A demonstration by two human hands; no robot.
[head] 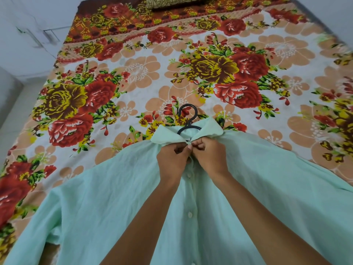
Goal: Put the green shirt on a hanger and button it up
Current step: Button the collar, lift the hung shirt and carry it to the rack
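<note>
The pale green shirt (114,188) lies front-up on the bed, collar pointing away from me. A black hanger (188,116) sits inside it, its hook sticking out past the collar. White buttons (189,214) run down the placket between my forearms. My left hand (172,159) and my right hand (208,153) meet just below the collar, both pinching the shirt's front edges at the topmost button spot. The button there is hidden by my fingers.
The bed is covered by a floral sheet (133,73) in red, yellow and peach. A patterned pillow (172,2) lies at the far end. White floor and wall (23,44) show at the left.
</note>
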